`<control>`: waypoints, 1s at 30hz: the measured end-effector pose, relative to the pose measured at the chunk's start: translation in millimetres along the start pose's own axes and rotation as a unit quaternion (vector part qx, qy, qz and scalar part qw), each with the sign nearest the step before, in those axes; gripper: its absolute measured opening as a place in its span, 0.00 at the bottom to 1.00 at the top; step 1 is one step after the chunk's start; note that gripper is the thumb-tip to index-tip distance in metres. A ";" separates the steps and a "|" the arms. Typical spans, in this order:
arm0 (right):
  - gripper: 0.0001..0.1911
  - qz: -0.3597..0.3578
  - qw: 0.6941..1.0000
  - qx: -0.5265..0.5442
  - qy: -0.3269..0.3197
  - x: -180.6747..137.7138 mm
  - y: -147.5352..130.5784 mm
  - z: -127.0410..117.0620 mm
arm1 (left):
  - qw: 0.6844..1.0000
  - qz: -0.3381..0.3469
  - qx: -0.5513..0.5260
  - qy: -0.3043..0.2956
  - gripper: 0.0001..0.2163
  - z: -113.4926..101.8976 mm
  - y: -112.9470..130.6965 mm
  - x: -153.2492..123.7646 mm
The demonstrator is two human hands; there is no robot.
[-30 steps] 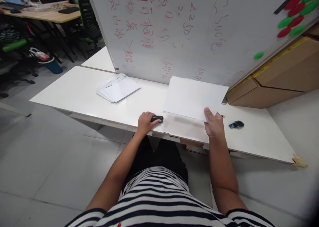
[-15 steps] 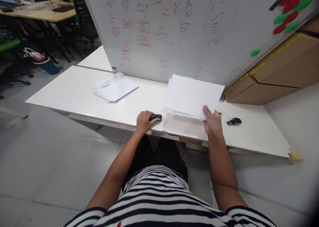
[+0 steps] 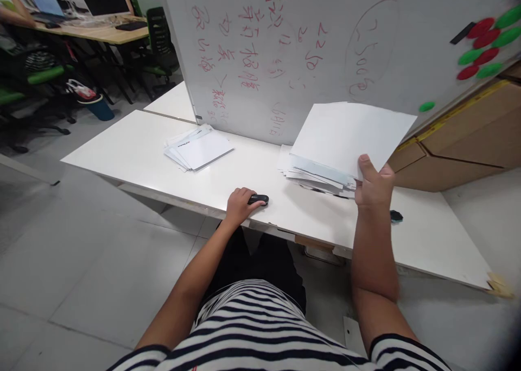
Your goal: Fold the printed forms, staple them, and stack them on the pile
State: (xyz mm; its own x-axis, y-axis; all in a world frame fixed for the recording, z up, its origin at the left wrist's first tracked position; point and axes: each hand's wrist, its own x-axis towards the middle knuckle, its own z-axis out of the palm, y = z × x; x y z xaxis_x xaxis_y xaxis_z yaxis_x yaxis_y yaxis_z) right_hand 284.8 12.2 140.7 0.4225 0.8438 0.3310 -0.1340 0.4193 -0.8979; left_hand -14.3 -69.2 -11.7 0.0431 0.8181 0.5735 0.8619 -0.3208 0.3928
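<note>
Fingers curled, my left hand (image 3: 240, 204) grips a small black stapler (image 3: 259, 199) resting near the table's front edge. My right hand (image 3: 373, 182) pinches white paper (image 3: 352, 135) at its near right corner, thumb on top. The held paper is tilted, its far side raised toward the whiteboard. Under it shows a pile of papers (image 3: 315, 178) with uneven edges; how many sheets my right hand holds cannot be made out. Farther left on the white table (image 3: 134, 143) lies a fanned stack of papers (image 3: 205, 151).
A whiteboard (image 3: 260, 89) with red writing and round magnets stands along the table's back. Cardboard boxes (image 3: 459, 143) lean at the right. A small dark object (image 3: 396, 216) lies beside my right forearm. Behind left are a desk (image 3: 118, 33), chairs and a blue bin (image 3: 100, 108).
My right hand has moved right and raised the paper, uncovering the pile beneath. My left hand stays on the stapler. The view has shifted slightly.
</note>
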 end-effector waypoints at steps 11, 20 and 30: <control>0.44 0.080 0.884 -0.460 0.006 51.5 96.7 -45.0 | 1.000 -0.003 0.001 0.005 0.17 -1.4 1.6 0.5; 0.34 -0.058 0.799 -0.593 -0.084 -36.6 108.0 -71.9 | 1.000 -0.002 0.011 0.006 0.17 -1.2 1.2 -0.2; 0.14 -0.253 0.666 -0.673 -0.200 -8.0 119.3 -56.7 | 1.000 -0.001 0.006 0.007 0.16 -0.8 1.4 0.5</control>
State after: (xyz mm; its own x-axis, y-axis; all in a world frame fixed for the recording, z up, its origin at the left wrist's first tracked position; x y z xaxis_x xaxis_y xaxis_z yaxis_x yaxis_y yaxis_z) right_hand 316.2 36.4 14.5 -0.1997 0.8432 0.4992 0.9731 0.2305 -0.0001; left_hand -13.4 -69.6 -10.3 0.0345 0.8122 0.5823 0.8676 -0.3136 0.3860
